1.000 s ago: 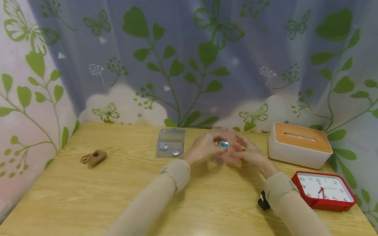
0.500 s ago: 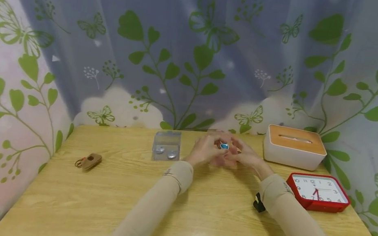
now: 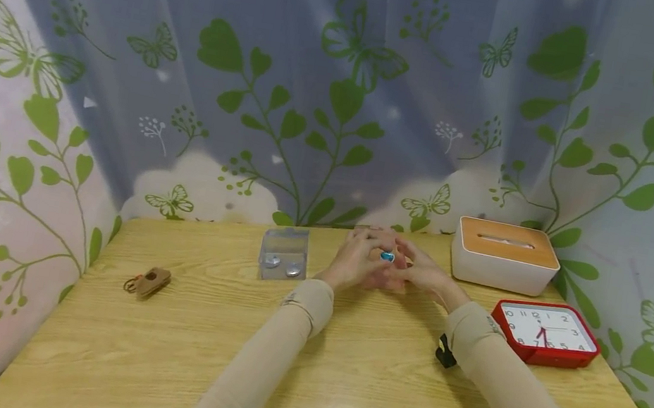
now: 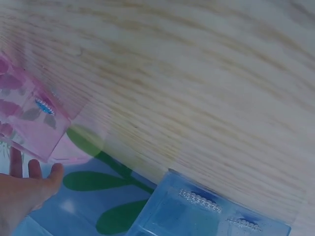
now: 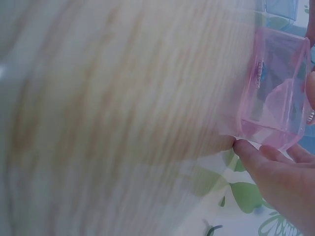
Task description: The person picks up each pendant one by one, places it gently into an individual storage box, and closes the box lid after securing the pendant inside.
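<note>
At the back of the table (image 3: pixel 149 354), in front of the patterned curtain (image 3: pixel 294 85), stands your see-through pink box (image 5: pixel 269 129), with one beaded blue piece (image 4: pixel 45 106) low inside. Left of it sits a clear box (image 3: pixel 285 244) holding two silvery pieces (image 3: pixel 293 270) side by side; well to the right, a white tissue box (image 3: pixel 502 272) has a tissue (image 3: pixel 506 242) in its slot. Your left hand (image 3: pixel 350 262) pinches a blue ornament (image 3: pixel 387 256) between thumb and forefinger, over the pink box. Your right hand (image 3: pixel 428 273) curves loosely around the opposite side, its fingers (image 5: pixel 251 156) at the box; you can't tell from these views whether they grip it.
</note>
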Demonstrator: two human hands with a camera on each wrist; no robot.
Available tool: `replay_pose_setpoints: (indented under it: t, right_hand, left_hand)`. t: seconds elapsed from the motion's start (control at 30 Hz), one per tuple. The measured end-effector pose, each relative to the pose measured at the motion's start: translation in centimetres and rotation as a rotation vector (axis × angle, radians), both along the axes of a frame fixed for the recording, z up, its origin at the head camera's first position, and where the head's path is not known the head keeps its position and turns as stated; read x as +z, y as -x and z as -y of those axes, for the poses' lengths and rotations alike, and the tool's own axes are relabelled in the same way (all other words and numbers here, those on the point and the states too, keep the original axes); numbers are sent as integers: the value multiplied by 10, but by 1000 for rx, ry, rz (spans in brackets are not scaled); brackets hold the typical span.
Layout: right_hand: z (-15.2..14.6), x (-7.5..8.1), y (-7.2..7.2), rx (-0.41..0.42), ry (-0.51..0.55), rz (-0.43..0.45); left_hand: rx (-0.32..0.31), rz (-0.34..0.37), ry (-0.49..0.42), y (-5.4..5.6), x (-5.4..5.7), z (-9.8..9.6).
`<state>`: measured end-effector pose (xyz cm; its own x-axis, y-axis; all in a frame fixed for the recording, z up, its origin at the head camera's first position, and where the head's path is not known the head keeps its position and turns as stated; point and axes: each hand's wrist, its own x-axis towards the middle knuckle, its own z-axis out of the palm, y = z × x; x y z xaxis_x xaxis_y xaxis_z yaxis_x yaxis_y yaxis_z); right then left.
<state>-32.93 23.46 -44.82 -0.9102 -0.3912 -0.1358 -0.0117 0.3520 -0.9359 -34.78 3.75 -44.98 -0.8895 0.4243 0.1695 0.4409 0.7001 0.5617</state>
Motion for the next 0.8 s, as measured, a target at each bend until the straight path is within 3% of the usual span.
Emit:
replay_pose_setpoints:
  t: [0.27,0.4,0.57,0.7,0.8]
  right_hand:
    - [4,0,-2,30,-58,-11]
    - [5,8,-3,22,-95,-18]
    - [4,24,-1,-80,-182,-118]
    - [4,40,0,-173,-217,-221]
    - [5,43,1,-207,-203,-229]
  left_hand:
    - [-40,-17,-139,1,-5,10]
    - [7,3,-167,0,0,18]
    - [21,22,-203,1,10,26]
    - [36,133,-287,-5,23,33]
    - [112,294,-401,-10,27,36]
